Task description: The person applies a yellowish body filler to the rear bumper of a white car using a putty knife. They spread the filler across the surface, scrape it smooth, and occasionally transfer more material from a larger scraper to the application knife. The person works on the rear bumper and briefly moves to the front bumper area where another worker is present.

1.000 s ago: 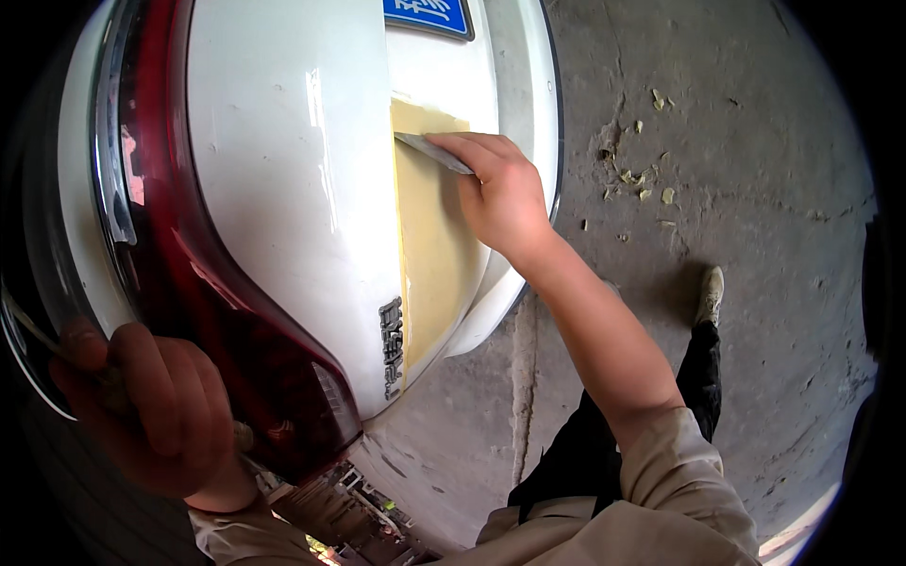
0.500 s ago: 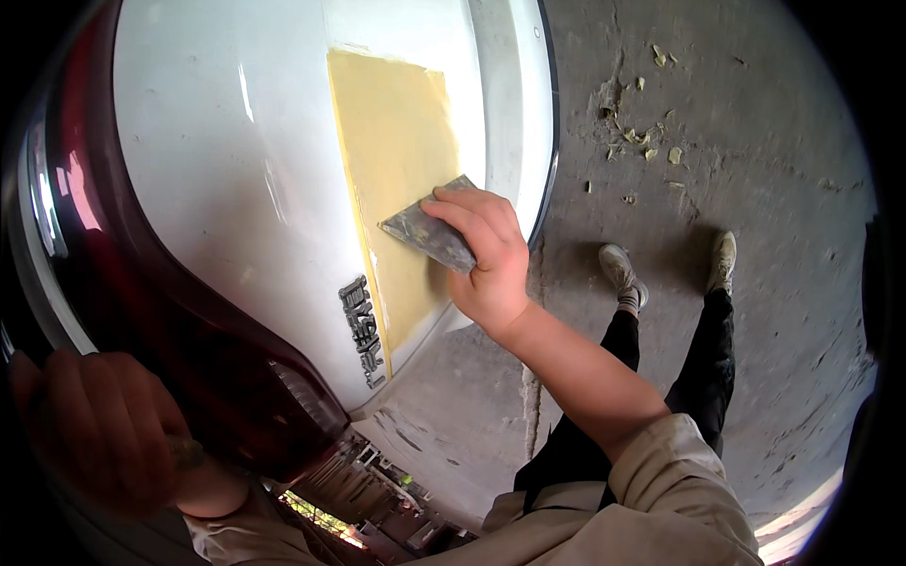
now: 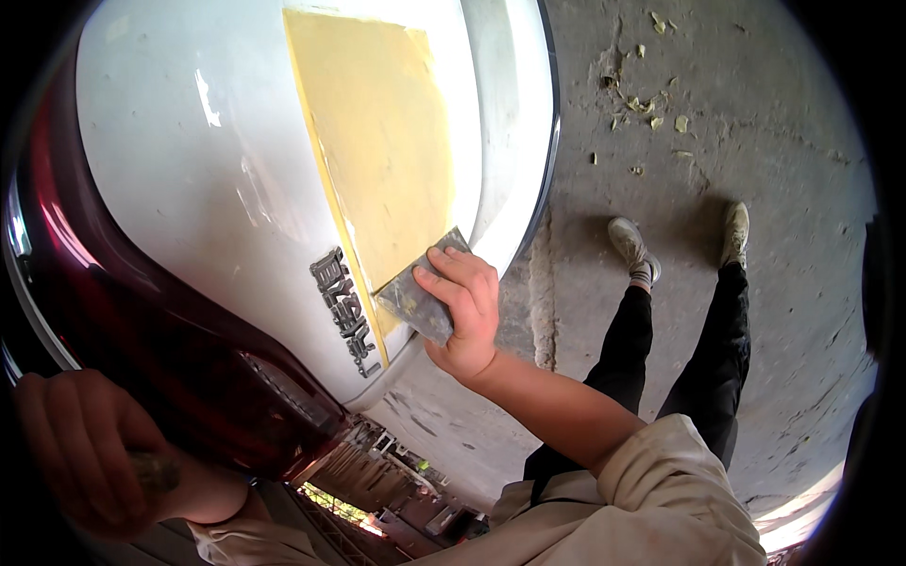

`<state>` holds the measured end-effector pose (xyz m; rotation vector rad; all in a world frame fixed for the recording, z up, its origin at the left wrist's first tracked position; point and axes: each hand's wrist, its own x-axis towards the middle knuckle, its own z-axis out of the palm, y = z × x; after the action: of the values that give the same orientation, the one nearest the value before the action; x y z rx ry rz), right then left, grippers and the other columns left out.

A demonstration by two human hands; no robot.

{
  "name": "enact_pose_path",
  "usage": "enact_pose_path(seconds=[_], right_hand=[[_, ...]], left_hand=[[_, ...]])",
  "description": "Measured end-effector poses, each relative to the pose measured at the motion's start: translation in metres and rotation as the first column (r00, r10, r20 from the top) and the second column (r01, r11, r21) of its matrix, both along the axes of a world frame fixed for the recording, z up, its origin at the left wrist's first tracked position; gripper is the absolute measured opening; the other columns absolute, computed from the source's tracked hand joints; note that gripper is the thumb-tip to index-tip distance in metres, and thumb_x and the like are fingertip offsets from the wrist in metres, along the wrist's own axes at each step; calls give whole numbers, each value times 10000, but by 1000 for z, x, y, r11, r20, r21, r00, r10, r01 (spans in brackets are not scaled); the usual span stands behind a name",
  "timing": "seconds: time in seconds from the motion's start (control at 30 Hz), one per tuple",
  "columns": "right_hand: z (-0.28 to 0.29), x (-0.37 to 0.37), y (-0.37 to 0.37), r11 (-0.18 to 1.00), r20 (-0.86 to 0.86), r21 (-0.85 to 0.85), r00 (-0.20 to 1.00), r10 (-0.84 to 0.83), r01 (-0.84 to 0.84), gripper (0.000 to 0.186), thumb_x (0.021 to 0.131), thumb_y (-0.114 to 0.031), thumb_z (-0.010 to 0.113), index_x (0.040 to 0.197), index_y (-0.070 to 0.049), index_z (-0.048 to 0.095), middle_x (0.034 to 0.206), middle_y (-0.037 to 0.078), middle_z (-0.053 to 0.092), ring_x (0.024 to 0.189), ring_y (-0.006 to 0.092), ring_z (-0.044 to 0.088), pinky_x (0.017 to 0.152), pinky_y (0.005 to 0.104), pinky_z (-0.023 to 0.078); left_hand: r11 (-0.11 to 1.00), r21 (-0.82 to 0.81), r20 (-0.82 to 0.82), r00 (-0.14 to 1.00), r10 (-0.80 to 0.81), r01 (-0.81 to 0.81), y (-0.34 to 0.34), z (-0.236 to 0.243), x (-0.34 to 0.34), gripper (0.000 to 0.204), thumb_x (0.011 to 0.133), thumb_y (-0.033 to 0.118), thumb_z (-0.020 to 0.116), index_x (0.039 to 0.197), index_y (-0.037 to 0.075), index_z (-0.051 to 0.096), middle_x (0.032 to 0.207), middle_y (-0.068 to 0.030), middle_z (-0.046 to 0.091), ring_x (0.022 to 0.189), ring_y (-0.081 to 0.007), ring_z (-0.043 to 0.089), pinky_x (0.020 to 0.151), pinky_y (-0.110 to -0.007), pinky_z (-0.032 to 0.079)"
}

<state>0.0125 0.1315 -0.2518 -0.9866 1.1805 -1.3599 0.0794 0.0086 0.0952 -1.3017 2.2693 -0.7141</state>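
Observation:
My right hand (image 3: 468, 316) grips a flat grey metal spreader (image 3: 408, 307), fingers pressed along its face. The blade lies tilted against the lower end of a yellow filler patch (image 3: 382, 141) on the white car panel (image 3: 189, 160). Fresh-looking smears show along the patch's left edge. Just left of the blade is a row of raised dark letters (image 3: 342, 311) on the panel. In shadow at the lower left, my left hand (image 3: 85, 448) is curled closed. A dull yellowish-brown bit shows at its palm, too dark to name.
A dark red tail light (image 3: 179, 349) curves down the left side of the panel. To the right lies a grey concrete floor (image 3: 783, 208) with scattered dry flakes (image 3: 651, 106) and a crack. My shoes (image 3: 634, 247) stand there. A cluttered background (image 3: 377, 491) shows at the bottom.
The spreader in my right hand has slid down the yellow patch to its lower end, beside the letters. The view has shifted slightly, and my left hand stays closed.

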Motion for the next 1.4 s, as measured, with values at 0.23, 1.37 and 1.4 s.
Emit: enact_pose_path(seconds=[0.23, 1.37, 1.4], right_hand=[[8, 7, 33, 999, 6, 21, 999, 38, -38, 467, 638, -44, 714, 1095, -88, 631, 1199, 113, 571, 1057, 340, 517, 924, 436, 397], [397, -437, -111, 226, -688, -495, 537, 488, -839, 459, 781, 60, 624, 1227, -34, 570, 1035, 192, 649, 798, 314, 673, 672, 372, 559], [397, -441, -109, 135, -765, -424, 434, 476, -896, 468, 782, 51, 621, 1238, -40, 562, 1034, 193, 647, 796, 312, 671, 666, 376, 559]], left_hand=[[823, 551, -777, -276, 566, 137, -28, -28, 3, 310, 997, 157, 296, 955, -37, 534, 641, -51, 481, 490, -157, 476, 446, -255, 421], [656, 624, -408, -540, 737, 425, 149, 60, -254, 499, 1016, 396, 346, 1048, -44, 581, 572, -39, 475, 442, -92, 406, 425, -234, 328], [690, 587, -395, -594, 701, 424, 156, 60, -258, 509, 1013, 413, 346, 1053, -41, 572, 572, -41, 475, 440, -96, 405, 425, -237, 328]])
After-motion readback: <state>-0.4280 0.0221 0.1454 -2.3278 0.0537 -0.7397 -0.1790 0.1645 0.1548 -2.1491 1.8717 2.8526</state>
